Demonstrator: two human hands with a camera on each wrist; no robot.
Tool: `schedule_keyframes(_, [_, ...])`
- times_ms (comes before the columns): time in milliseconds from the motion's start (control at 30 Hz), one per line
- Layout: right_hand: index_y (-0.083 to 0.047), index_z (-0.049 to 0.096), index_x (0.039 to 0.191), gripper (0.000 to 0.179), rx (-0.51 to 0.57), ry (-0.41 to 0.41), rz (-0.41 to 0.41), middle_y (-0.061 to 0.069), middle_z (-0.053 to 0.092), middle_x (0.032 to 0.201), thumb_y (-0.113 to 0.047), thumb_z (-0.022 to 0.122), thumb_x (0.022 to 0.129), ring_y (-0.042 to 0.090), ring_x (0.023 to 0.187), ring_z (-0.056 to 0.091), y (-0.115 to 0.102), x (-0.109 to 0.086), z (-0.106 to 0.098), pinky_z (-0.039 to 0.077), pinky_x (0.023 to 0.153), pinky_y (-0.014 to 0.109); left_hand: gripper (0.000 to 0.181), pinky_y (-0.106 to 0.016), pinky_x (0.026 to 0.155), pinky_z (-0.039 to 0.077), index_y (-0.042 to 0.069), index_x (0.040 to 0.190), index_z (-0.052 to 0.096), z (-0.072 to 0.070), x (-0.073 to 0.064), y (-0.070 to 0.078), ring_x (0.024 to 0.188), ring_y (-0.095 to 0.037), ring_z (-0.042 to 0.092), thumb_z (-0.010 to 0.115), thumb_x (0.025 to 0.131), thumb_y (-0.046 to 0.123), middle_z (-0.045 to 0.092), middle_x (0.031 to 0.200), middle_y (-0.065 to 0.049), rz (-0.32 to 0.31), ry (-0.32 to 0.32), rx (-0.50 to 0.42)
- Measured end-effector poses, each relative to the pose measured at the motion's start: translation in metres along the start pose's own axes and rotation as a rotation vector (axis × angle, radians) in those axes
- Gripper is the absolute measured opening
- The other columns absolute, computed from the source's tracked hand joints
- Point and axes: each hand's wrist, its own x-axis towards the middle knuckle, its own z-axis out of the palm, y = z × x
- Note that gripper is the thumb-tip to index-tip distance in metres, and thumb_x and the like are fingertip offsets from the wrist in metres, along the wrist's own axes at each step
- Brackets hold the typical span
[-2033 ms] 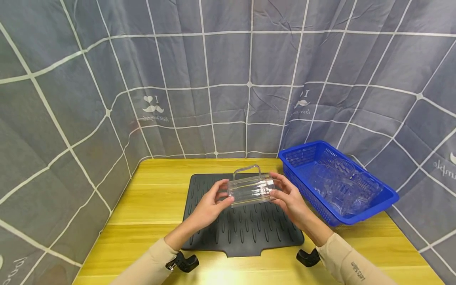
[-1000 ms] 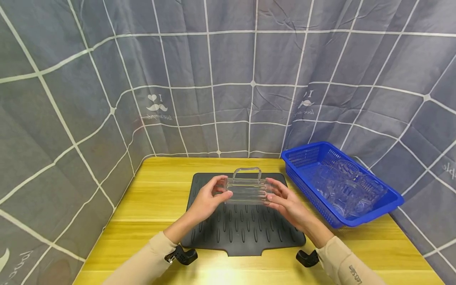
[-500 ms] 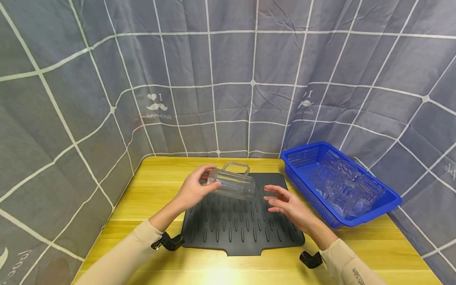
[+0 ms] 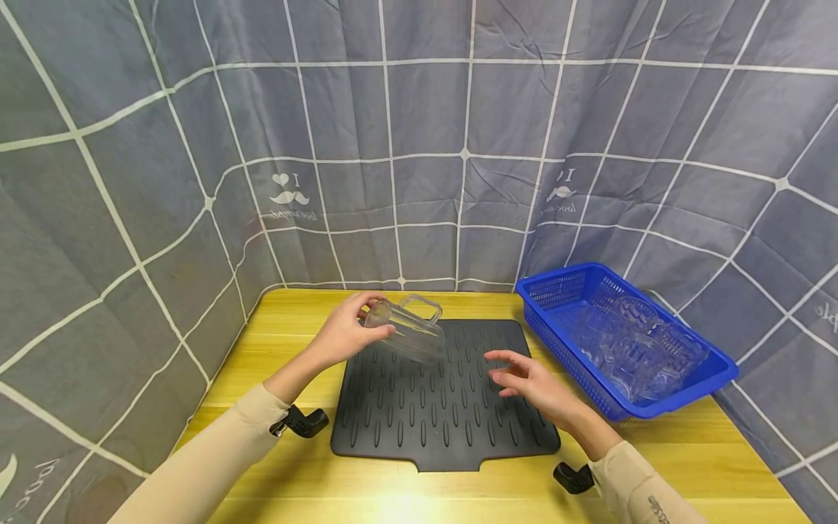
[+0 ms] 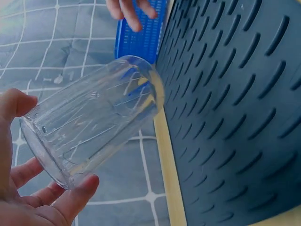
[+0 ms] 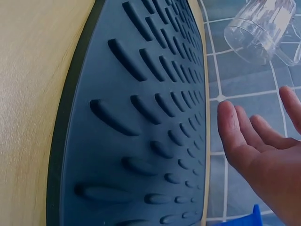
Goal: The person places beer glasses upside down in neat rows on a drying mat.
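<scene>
My left hand (image 4: 342, 329) holds a clear mug (image 4: 414, 336) by its base end, over the back left of the black ridged mat (image 4: 452, 422). Tilted on its side, the mug has its rim pointing right and a little down, its handle upward. The left wrist view shows the thumb and fingers around the base of the mug (image 5: 94, 122). My right hand (image 4: 532, 380) hovers over the right part of the mat, fingers loosely bent, touching nothing. In the right wrist view, the mug (image 6: 256, 35) is apart from the right hand (image 6: 263, 157).
A blue plastic basket (image 4: 684, 400) stands at the right, with several clear vessels (image 4: 635, 346) lying jumbled in it. The mat lies on a yellow wooden table (image 4: 281, 349). A grey curtain (image 4: 425, 189) with white lines surrounds the table at the back and sides.
Both hands held the mug between them earlier. The right hand has let go and stays at the right. The left hand has carried the mug leftward, its rim end dipping.
</scene>
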Motion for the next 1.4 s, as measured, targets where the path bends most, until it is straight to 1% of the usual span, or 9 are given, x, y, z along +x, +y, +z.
schedule_keyframes(133, [-0.012, 0.050, 0.146, 0.049, -0.035, -0.015, 0.009, 0.026, 0.044, 0.150, -0.028, 0.062, 0.102, 0.045, 0.133, 0.048, 0.001, -0.003, -0.001, 0.054, 0.096, 0.039, 0.059, -0.035, 0.074, 0.053, 0.019, 0.138, 0.057, -0.004, 0.006, -0.001, 0.100, -0.026, 0.059, 0.078, 0.086, 0.038, 0.059, 0.125, -0.006, 0.001, -0.013, 0.053])
schedule_keyframes(267, [-0.014, 0.050, 0.146, 0.045, -0.052, -0.029, 0.021, 0.026, 0.042, 0.153, -0.025, 0.059, 0.103, 0.046, 0.134, 0.047, 0.002, -0.004, -0.002, 0.052, 0.100, 0.044, 0.060, -0.036, 0.074, 0.050, 0.019, 0.138, 0.059, -0.007, 0.011, 0.001, 0.095, -0.024, 0.057, 0.078, 0.085, 0.039, 0.059, 0.126, -0.006, 0.008, -0.010, 0.136])
schedule_keyframes(433, [-0.016, 0.051, 0.146, 0.043, -0.086, -0.040, 0.010, 0.028, 0.045, 0.149, -0.024, 0.058, 0.104, 0.046, 0.133, 0.048, 0.003, -0.008, -0.003, 0.050, 0.102, 0.049, 0.063, -0.039, 0.072, 0.047, 0.016, 0.141, 0.058, -0.010, 0.017, 0.004, 0.089, -0.023, 0.054, 0.077, 0.086, 0.041, 0.058, 0.123, -0.008, 0.023, -0.016, 0.248])
schedule_keyframes(533, [-0.017, 0.050, 0.146, 0.044, -0.111, -0.044, 0.003, 0.027, 0.045, 0.149, -0.025, 0.058, 0.104, 0.044, 0.135, 0.047, 0.003, -0.013, -0.004, 0.049, 0.101, 0.053, 0.064, -0.042, 0.076, 0.047, 0.015, 0.142, 0.057, -0.010, 0.021, 0.005, 0.092, -0.026, 0.053, 0.075, 0.086, 0.042, 0.057, 0.117, -0.009, 0.019, -0.032, 0.302])
schedule_keyframes(600, [-0.019, 0.049, 0.147, 0.044, -0.124, -0.047, 0.004, 0.025, 0.044, 0.150, -0.026, 0.057, 0.104, 0.043, 0.135, 0.047, 0.003, -0.015, -0.005, 0.049, 0.101, 0.053, 0.065, -0.045, 0.080, 0.049, 0.015, 0.142, 0.058, -0.011, 0.025, 0.004, 0.098, -0.028, 0.054, 0.075, 0.086, 0.042, 0.056, 0.118, -0.009, 0.011, -0.035, 0.323])
schedule_keyframes(767, [-0.019, 0.046, 0.149, 0.046, -0.130, -0.044, 0.015, 0.022, 0.042, 0.151, -0.029, 0.055, 0.105, 0.041, 0.129, 0.050, 0.005, -0.017, -0.006, 0.047, 0.100, 0.054, 0.064, -0.049, 0.086, 0.050, 0.016, 0.142, 0.058, -0.011, 0.033, -0.003, 0.109, -0.033, 0.055, 0.074, 0.086, 0.042, 0.056, 0.122, -0.010, -0.012, -0.041, 0.326])
schedule_keyframes(1033, [-0.016, 0.041, 0.153, 0.053, -0.123, -0.046, 0.015, 0.021, 0.034, 0.159, -0.034, 0.054, 0.105, 0.038, 0.133, 0.048, 0.012, -0.018, -0.006, 0.045, 0.104, 0.055, 0.063, -0.049, 0.083, 0.050, 0.018, 0.141, 0.059, -0.016, 0.039, -0.013, 0.109, -0.034, 0.056, 0.076, 0.085, 0.039, 0.055, 0.125, -0.012, -0.052, -0.033, 0.310])
schedule_keyframes(1233, [-0.014, 0.041, 0.153, 0.054, -0.139, -0.037, 0.021, 0.023, 0.035, 0.158, -0.035, 0.055, 0.105, 0.042, 0.132, 0.048, 0.014, -0.020, -0.006, 0.046, 0.102, 0.055, 0.061, -0.048, 0.079, 0.050, 0.018, 0.140, 0.060, -0.015, 0.047, -0.020, 0.108, -0.035, 0.056, 0.075, 0.084, 0.037, 0.055, 0.126, -0.014, -0.060, -0.025, 0.336])
schedule_keyframes(1400, [-0.013, 0.040, 0.153, 0.057, -0.155, -0.025, 0.012, 0.024, 0.037, 0.157, -0.037, 0.056, 0.104, 0.045, 0.135, 0.046, 0.016, -0.022, -0.008, 0.048, 0.100, 0.055, 0.062, -0.053, 0.084, 0.050, 0.017, 0.141, 0.060, -0.015, 0.055, -0.024, 0.116, -0.040, 0.055, 0.075, 0.085, 0.038, 0.055, 0.129, -0.016, -0.066, -0.029, 0.364])
